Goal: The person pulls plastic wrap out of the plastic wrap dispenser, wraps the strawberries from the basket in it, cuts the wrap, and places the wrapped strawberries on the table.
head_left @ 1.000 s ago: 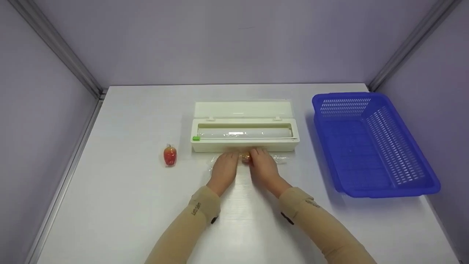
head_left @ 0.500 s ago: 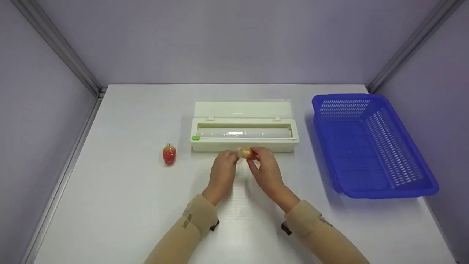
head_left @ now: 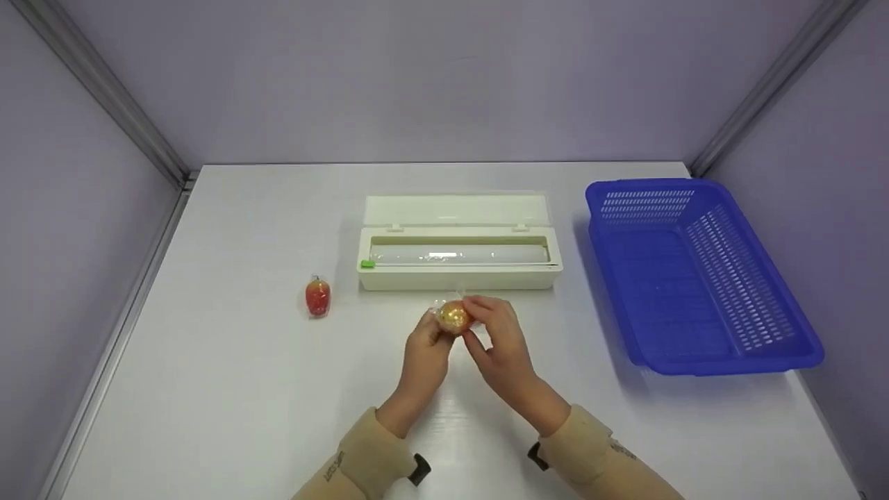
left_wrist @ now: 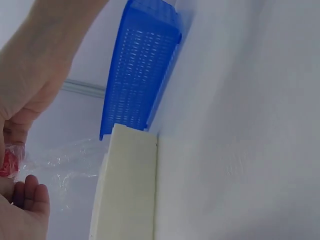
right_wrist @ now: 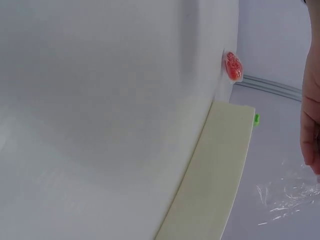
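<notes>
A red and yellow apple-like fruit [head_left: 455,318] is held off the table between both hands in the head view. Clear plastic film [left_wrist: 62,162] clings round it, with a loose part trailing toward the box side in the left wrist view. My left hand [head_left: 425,357] grips it from the left and below. From the right, my right hand [head_left: 505,347] pinches it between thumb and fingers. Just beyond the hands stands a cream cling film dispenser [head_left: 460,280], lid raised, with a film roll [head_left: 458,253] inside. Fingers hide part of the fruit.
Left of the dispenser lies another red and yellow fruit [head_left: 318,298] wrapped in film. A blue plastic basket [head_left: 701,367] stands on the right of the white table [head_left: 229,389]. Pale walls [head_left: 444,83] enclose the back and sides.
Both hands have lifted the fruit from beside the dispenser and drawn it toward the body. It has been turned so its yellow end shows. The loose film has risen with it.
</notes>
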Tool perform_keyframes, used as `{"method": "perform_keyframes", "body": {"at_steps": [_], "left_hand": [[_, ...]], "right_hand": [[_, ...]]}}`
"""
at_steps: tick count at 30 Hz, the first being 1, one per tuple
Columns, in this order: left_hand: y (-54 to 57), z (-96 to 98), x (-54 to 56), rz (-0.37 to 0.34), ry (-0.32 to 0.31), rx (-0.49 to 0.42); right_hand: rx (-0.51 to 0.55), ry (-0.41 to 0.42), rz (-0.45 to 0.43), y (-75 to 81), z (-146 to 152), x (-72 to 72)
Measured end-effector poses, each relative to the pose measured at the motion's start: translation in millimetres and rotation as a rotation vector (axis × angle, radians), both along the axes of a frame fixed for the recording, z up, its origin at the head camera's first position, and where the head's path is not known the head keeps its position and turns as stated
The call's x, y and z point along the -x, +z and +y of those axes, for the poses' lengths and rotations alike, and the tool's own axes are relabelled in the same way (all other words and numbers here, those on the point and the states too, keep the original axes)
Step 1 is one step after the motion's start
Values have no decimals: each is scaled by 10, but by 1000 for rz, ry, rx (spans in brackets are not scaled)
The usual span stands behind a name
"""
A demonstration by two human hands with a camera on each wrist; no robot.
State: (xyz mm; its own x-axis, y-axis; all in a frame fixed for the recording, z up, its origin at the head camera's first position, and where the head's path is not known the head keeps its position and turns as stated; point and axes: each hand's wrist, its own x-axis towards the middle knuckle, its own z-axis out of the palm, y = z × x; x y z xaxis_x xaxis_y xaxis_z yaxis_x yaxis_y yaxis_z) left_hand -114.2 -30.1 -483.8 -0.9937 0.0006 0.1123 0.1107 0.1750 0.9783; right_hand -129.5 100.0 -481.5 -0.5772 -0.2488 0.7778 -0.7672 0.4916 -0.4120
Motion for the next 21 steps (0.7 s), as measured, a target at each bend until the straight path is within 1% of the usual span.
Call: {"method": "perform_keyframes", "body": {"at_steps": [3, 4, 5, 6, 7, 9, 11, 13, 15, 17, 19, 21], "left_hand": [[45, -69, -108, -119, -178, -189], [54, -97, -133, -167, -228, -243], [58, -125, -152, -214, -260, -271], [60, -153, -170, -255, -272, -281], [63, -180, -182, -278, -261, -277], [70, -220, -216, -291, -197, -235], [83, -245, -265, -253, -139, -196], [102, -251, -322, -172, -129, -197], [118, -239, -374, -82, -175, -201], [127, -214, -410, -19, -221, -183], [123, -185, -435, 9, -241, -140], [116, -157, -452, 2, -237, -109]], "right_hand": [[41, 57, 13, 4, 22, -85], [45, 76, 20, 1, 34, -109], [41, 87, 32, -1, 46, -132], [29, 95, 50, -4, 59, -152], [3, 93, 71, -5, 71, -167], [-65, 76, 123, -16, 98, -191], [-132, 53, 183, -25, 121, -207], [-187, 44, 240, -32, 136, -217], [-216, 57, 280, -37, 143, -224], [-229, 75, 309, -35, 144, -231], [-223, 92, 323, -29, 141, -235], [-218, 99, 311, -31, 146, -234]]}}
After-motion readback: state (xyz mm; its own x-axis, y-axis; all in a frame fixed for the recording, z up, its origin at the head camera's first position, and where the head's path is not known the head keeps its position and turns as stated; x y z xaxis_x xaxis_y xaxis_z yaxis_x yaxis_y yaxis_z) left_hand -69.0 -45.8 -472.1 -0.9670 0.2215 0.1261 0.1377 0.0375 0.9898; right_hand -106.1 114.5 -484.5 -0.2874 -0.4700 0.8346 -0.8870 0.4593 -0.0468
